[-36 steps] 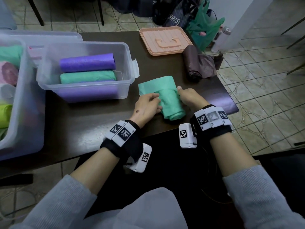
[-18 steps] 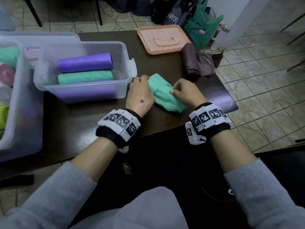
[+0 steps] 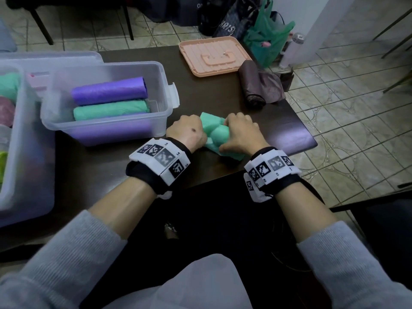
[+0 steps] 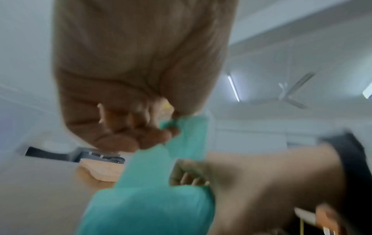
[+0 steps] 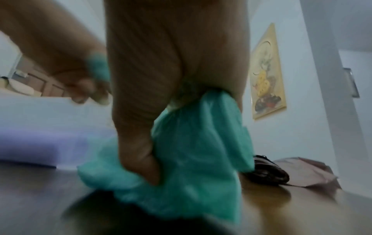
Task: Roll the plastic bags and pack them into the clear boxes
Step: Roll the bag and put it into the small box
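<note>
On the dark counter (image 3: 111,175) over a tiled floor (image 3: 356,108), a clear box (image 3: 107,128) holds purple and green rolls, and right of it the left hand (image 3: 187,132) and right hand (image 3: 240,132), knuckles up, clamp curled fingers (image 4: 128,127) on the green bag (image 3: 215,134).

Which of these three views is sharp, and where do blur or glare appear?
Head view: mostly sharp, with a pale glare on the dark table corner beside the green bag. Left wrist view: heavily motion-blurred, left hand soft, ceiling lamps bright. Right wrist view: also blurred, right hand and bag smeared, with a warm reflection on the table.
</note>
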